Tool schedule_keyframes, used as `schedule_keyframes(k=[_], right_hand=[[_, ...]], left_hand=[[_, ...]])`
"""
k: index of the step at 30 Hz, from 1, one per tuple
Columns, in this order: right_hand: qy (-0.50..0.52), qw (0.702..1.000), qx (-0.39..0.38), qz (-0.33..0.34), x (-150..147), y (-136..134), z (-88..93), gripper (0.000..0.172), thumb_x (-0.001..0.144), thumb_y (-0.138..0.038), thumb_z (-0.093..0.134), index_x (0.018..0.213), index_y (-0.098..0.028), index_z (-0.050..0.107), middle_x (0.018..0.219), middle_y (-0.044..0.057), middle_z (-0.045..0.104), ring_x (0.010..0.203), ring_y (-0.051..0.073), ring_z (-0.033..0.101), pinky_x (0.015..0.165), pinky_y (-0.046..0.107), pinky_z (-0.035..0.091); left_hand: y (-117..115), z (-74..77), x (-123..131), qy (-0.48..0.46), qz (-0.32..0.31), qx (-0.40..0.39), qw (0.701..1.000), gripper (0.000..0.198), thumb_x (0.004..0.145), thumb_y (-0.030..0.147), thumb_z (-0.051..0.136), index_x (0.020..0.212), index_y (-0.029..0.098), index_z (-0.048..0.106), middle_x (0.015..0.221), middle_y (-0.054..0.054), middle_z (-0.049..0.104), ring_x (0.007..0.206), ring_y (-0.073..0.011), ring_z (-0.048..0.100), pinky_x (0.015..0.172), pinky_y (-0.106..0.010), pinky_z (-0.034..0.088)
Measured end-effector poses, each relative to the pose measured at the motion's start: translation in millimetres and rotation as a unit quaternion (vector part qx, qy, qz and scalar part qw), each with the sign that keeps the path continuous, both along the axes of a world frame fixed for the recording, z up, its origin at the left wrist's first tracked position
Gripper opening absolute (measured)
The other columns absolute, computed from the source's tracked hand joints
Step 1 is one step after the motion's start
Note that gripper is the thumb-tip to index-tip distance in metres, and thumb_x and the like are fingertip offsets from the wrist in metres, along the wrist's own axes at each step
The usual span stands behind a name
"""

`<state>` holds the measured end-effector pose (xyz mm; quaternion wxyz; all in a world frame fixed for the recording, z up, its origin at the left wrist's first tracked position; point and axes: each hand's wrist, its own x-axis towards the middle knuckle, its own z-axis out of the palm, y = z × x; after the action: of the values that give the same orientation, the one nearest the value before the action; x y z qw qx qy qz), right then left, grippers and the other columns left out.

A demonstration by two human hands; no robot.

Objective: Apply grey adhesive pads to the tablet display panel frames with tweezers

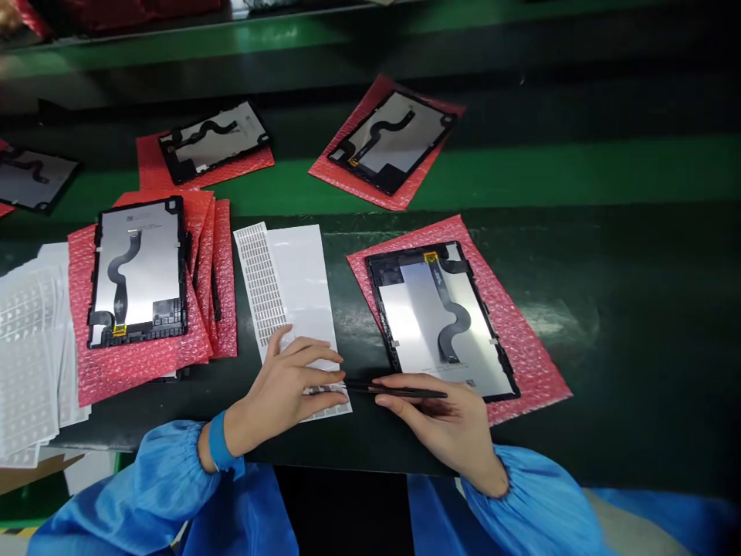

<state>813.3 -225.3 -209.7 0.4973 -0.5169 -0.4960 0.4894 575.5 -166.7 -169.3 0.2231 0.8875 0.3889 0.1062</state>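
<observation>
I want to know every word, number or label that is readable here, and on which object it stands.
Nothing is readable.
Left screen panel: tiny print near its top edge, too blurred.
Screen panel by the right hand: small marks at its lower edge, too blurred.
Sticker sheet under the left hand: plain grid, no words.
Tweezers in the right hand: no marking visible.

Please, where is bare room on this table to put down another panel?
Widest: the dark mat right of the panel on red wrap. The green belt behind it is bare. A narrow strip runs between sticker sheet and panel. Crowded: the left, with stacked wraps and white sheets; the near edge, under the left hand and the right hand holding tweezers.
</observation>
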Motion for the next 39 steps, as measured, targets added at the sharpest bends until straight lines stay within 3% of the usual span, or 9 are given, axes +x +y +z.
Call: schedule_keyframes(k=[9, 20, 26, 29, 32, 35, 39], right_hand=[[0.041, 0.998, -0.053, 0.011, 2.9, 3.9, 3.2, 0.013, 0.08, -0.029, 0.085, 0.09, -0.025, 0.08, 0.088, 0.004, 0.081, 0.07, 0.024, 0.079, 0.06, 0.025, 0.068], [0.016, 0.996, -0.078, 0.037, 2.7, 2.3, 1.2, 0.015, 0.084, -0.036, 0.083, 0.092, -0.024, 0.079, 0.091, 0.005, 0.081, 0.077, 0.027, 0.08, 0.063, 0.028, 0.068], [-0.03, 0.999, -0.02, -0.022, 2.9, -1.3, 1.0, 0.013, 0.086, -0.035, 0.082, 0.092, -0.024, 0.077, 0.084, 0.004, 0.08, 0.068, 0.025, 0.079, 0.059, 0.03, 0.068], [0.036, 0.997, -0.052, -0.047, 25.7, 23.4, 9.7, 0.026, 0.085, -0.042, 0.083, 0.093, -0.022, 0.069, 0.069, 0.004, 0.077, 0.063, 0.027, 0.078, 0.054, 0.029, 0.067], [0.079, 0.993, -0.033, -0.081, 54.1, 69.8, 17.0, 0.051, 0.078, -0.045, 0.089, 0.111, -0.025, 0.057, 0.066, -0.001, 0.076, 0.064, 0.027, 0.078, 0.06, 0.033, 0.068], [0.08, 0.994, -0.015, -0.077, 67.4, 113.6, 13.5, 0.071, 0.07, -0.05, 0.092, 0.118, -0.026, 0.046, 0.066, -0.002, 0.076, 0.065, 0.026, 0.078, 0.061, 0.032, 0.067], [0.067, 0.994, -0.014, -0.082, 63.5, 133.3, -1.2, 0.065, 0.074, -0.053, 0.089, 0.113, -0.025, 0.045, 0.067, -0.001, 0.075, 0.065, 0.024, 0.078, 0.063, 0.031, 0.067]], left_hand=[[-1.7, -2.1, 5.3, -0.016, 0.054, -0.03, 0.998, 0.012, 0.085, 0.049, 0.08, 0.093, 0.04, 0.08, 0.109, 0.008, 0.077, 0.115, -0.0187, 0.066, 0.126, -0.054, 0.013], [-0.4, -0.7, 6.3, -0.052, 0.055, -0.045, 0.996, 0.009, 0.085, 0.041, 0.082, 0.093, 0.037, 0.079, 0.109, 0.008, 0.077, 0.116, -0.0189, 0.065, 0.127, -0.053, 0.011], [-8.8, 7.4, 7.2, 0.02, 0.033, 0.024, 0.999, 0.029, 0.089, 0.053, 0.074, 0.11, 0.033, 0.076, 0.141, 0.001, 0.065, 0.123, -0.024, 0.062, 0.127, -0.056, 0.006], [-6.2, 17.6, 15.7, 0.082, 0.002, 0.082, 0.993, 0.048, 0.086, 0.058, 0.076, 0.124, 0.028, 0.07, 0.148, -0.006, 0.059, 0.127, -0.0308, 0.057, 0.123, -0.061, 0.005], [14.3, 20.8, 35.1, 0.082, -0.052, 0.131, 0.987, 0.041, 0.092, 0.056, 0.07, 0.12, 0.026, 0.069, 0.121, -0.005, 0.072, 0.107, -0.0257, 0.062, 0.106, -0.054, 0.028], [45.2, 11.5, 58.6, 0.058, -0.083, 0.178, 0.979, 0.031, 0.101, 0.049, 0.059, 0.118, 0.026, 0.07, 0.095, -0.001, 0.073, 0.087, -0.019, 0.059, 0.082, -0.042, 0.033], [72.7, -7.1, 73.5, 0.031, -0.076, 0.201, 0.976, 0.03, 0.102, 0.049, 0.057, 0.111, 0.025, 0.073, 0.088, 0.0, 0.072, 0.083, -0.0176, 0.055, 0.074, -0.04, 0.029]])
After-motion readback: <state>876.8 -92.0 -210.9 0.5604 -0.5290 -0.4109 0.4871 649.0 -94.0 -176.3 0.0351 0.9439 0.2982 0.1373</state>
